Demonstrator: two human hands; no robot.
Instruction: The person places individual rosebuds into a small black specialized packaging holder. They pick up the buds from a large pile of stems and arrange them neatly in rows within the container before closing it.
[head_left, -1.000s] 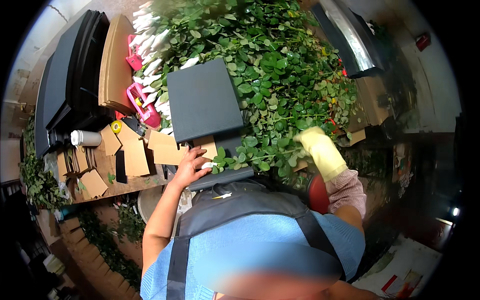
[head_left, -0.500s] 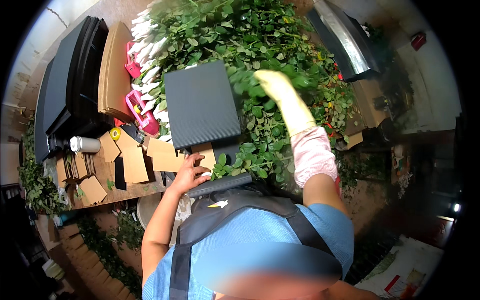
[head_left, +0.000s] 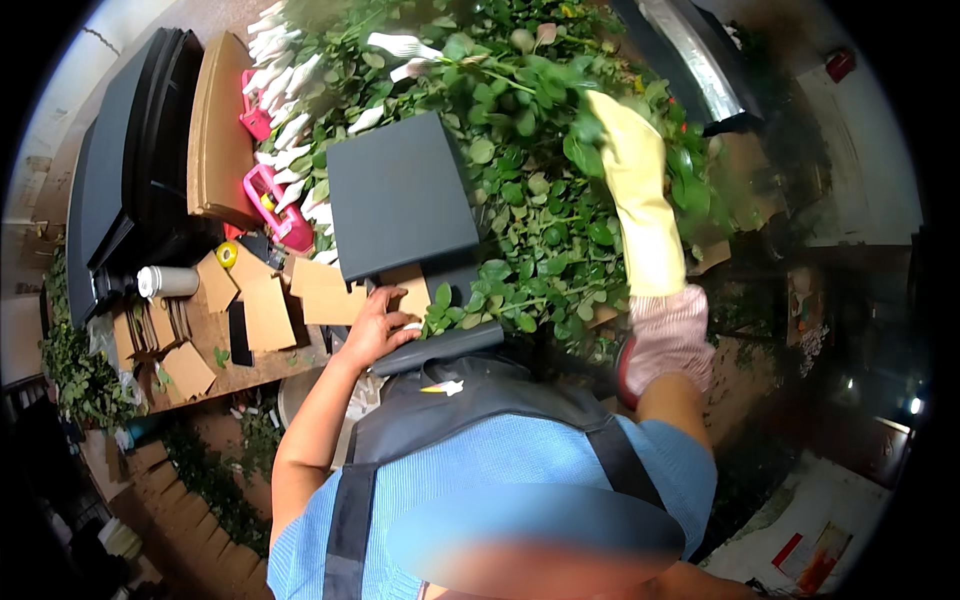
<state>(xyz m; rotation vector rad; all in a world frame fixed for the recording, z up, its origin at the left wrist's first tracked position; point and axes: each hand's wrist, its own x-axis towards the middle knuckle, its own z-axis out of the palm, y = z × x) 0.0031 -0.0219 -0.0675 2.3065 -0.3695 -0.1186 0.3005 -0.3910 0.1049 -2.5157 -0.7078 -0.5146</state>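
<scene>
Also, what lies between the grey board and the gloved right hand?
Green leaves fill the stretch between the grey board and the gloved right hand; this shows in the head view.

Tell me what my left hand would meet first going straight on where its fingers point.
Probably the tan cardboard piece just beyond your left hand; depth is unclear, so they may be touching.

A pale wall (head_left: 48, 110) stands at the upper left; another greyish wall (head_left: 862, 170) rises at the upper right. Brown floor (head_left: 222, 432) shows below the wooden desk (head_left: 264, 364). A small bright light (head_left: 916, 405) glows amid the dimness far right.
</scene>
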